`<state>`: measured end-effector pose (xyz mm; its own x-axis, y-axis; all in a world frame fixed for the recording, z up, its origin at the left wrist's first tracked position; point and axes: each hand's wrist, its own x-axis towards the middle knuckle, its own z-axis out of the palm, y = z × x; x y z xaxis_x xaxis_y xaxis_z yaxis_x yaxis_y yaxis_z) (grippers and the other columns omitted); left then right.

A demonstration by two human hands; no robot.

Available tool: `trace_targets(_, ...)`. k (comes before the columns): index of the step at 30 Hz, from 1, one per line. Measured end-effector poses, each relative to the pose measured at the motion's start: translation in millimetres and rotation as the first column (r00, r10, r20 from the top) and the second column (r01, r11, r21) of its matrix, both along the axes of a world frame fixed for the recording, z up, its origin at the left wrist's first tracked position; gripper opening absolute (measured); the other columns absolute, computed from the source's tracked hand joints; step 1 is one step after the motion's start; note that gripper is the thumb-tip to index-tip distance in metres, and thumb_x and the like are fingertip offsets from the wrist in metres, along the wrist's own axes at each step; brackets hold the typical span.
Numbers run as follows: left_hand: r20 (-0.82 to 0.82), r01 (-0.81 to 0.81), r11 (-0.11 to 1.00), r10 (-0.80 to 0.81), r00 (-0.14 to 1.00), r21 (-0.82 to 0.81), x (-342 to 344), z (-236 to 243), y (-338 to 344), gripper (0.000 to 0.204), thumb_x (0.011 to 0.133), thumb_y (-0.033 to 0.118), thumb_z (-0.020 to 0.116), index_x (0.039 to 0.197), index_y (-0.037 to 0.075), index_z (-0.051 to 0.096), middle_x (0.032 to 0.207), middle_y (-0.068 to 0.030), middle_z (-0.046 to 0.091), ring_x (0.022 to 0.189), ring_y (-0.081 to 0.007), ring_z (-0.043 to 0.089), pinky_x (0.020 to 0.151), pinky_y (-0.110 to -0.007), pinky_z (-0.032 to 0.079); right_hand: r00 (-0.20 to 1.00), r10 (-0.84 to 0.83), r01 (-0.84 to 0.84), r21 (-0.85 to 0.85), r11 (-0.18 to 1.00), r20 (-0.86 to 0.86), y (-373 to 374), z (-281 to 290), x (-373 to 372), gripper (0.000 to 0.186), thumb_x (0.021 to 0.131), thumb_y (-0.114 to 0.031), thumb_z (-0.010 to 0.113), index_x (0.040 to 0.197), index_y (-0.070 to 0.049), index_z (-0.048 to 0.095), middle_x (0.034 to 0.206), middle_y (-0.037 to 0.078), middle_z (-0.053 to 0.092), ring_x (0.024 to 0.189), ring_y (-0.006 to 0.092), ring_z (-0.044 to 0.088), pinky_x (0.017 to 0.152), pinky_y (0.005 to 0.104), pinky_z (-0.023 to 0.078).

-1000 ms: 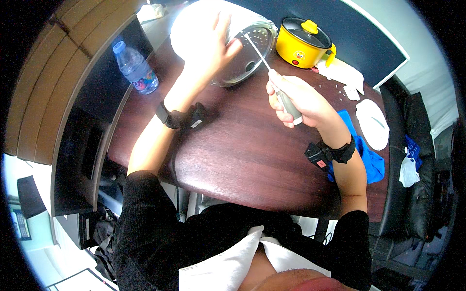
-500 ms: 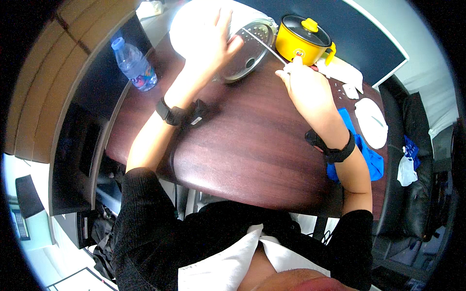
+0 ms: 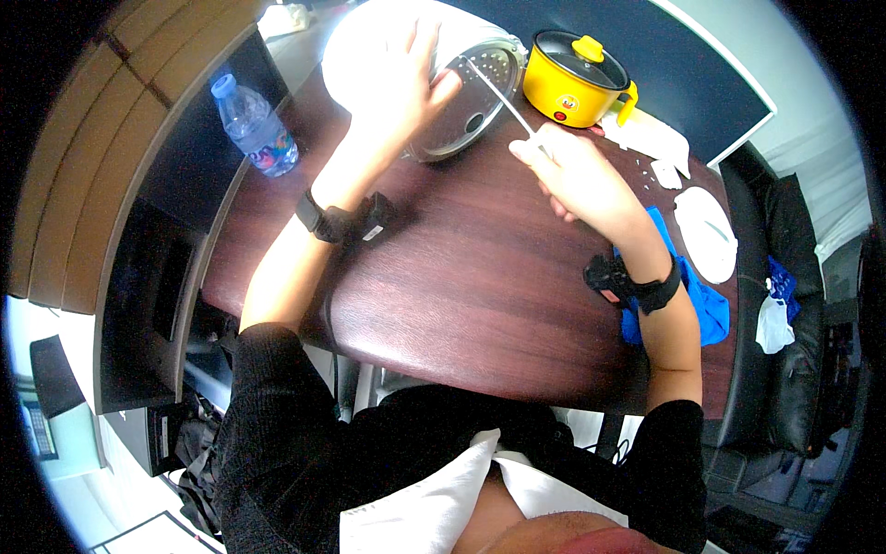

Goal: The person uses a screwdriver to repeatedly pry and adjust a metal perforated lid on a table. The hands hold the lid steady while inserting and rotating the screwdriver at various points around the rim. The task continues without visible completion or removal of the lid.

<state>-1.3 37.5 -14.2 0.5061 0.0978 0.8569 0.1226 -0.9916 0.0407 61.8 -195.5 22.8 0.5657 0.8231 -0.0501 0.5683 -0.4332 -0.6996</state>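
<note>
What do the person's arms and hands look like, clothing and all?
The left hand and right hand are gloveless. Black sleeves with a knit-like texture end near the elbows. Each wrist wears a black band with a boxy black device: the left one has a pale label, the right one a reddish patch.

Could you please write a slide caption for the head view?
Left hand on a white appliance, right hand aiming a screwdriver at its perforated end, near a yellow pot.

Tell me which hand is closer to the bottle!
Left. The left hand is to the right of the plastic bottle; the right hand is much farther right.
</note>
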Motion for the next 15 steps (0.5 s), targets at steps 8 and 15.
trace_targets(8,-0.025,-0.019,1.0,0.019,0.999,-0.004,-0.2,3.4,-4.8,0.061,0.082,0.028,0.063,0.137,0.009,0.045,0.139,-0.0226,0.045,0.128,-0.0504,0.037,0.106,-0.053,0.035,0.355,-0.073,-0.031,0.09,0.995,0.932,-8.7,6.9,13.6,0.027,0.089,-0.031,0.06,0.086,-0.005,0.062,0.072,0.011,0.063,0.065,0.0267,0.063,0.059,0.0368,0.05)
trace_targets(15,-0.006,-0.032,0.999,0.032,0.999,-0.01,0.5,-0.5,-3.3,0.062,0.082,0.029,0.064,0.137,0.009,0.045,0.139,-0.0223,0.045,0.129,-0.0494,0.037,0.105,-0.053,0.035,0.998,-0.034,0.035,0.024,0.999,-0.053,-10.6,21.4,-2.6,0.038,0.094,-0.041,0.055,0.097,-0.004,0.063,0.064,0.003,0.054,0.045,0.0109,0.052,0.042,0.0261,0.044)
